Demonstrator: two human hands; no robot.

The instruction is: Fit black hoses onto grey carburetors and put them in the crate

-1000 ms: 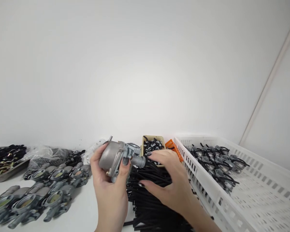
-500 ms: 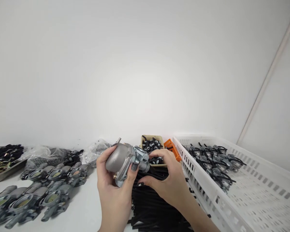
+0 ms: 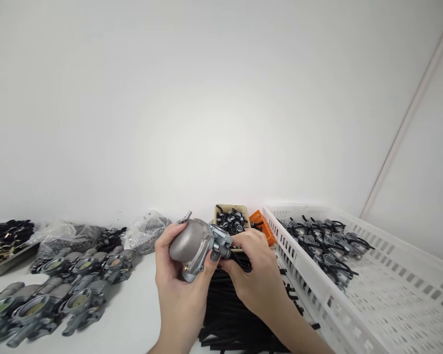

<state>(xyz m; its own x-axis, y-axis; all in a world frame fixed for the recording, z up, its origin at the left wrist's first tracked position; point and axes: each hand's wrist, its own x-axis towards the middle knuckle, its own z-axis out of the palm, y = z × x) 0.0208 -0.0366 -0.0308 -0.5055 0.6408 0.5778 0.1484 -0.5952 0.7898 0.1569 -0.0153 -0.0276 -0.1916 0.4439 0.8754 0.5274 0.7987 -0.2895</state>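
Observation:
My left hand (image 3: 182,297) is wrapped round a grey metal carburetor (image 3: 187,241), thumb on its near side and fingers round the rounded end. The carburetor is held tilted above the table. At its right end, the thumb and fingers of my right hand (image 3: 257,273) close on the protruding part; the fingers hide just what they pinch there. Below both hands lies a pile of black rubber tubes (image 3: 231,319).
Several carburetors (image 3: 83,300) stand in rows on the white table at left, with plastic bags (image 3: 147,233) of small parts behind. A beige bin (image 3: 248,216), an orange basket (image 3: 268,231) and a large white crate (image 3: 339,314) holding carburetors with black tubes (image 3: 328,258) stand at right.
The carburetor in my left hand has shifted slightly right and turned a little. My right thumb has moved up, and the fingers have drawn together at the carburetor's right end.

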